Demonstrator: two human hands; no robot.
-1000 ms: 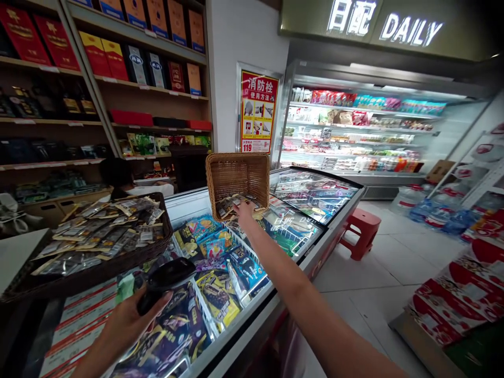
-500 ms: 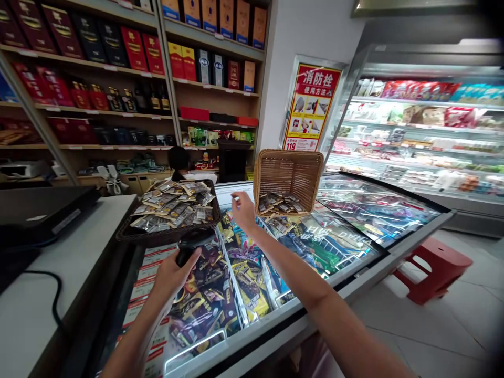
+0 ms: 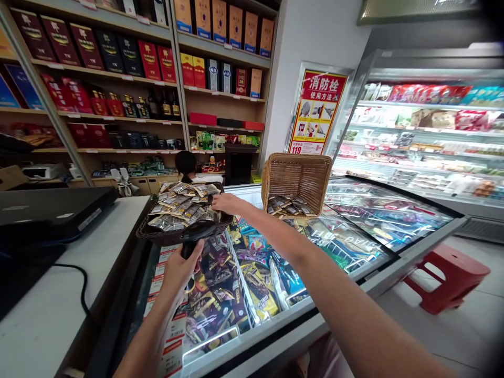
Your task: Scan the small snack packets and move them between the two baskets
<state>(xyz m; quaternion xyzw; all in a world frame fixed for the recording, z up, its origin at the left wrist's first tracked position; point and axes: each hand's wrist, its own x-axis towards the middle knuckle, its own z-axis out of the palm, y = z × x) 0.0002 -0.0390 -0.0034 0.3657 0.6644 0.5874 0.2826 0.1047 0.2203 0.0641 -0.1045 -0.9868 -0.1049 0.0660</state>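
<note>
Only one sign reads clearly: the red and yellow poster on the white wall, up and to the right of the right hand, carries the heading "消防栓", under it "使用方法", and at its foot the number "119". The print on the boxes on the shelves, on the packets and on the price labels is too small or blurred to read.

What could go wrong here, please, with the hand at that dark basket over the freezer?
The dark basket sits at the counter's end, partly over the open freezer, heaped with packets; the right hand at its rim might tip it or spill packets in. The left hand grips a scanner right under the basket and could bump it.
</note>
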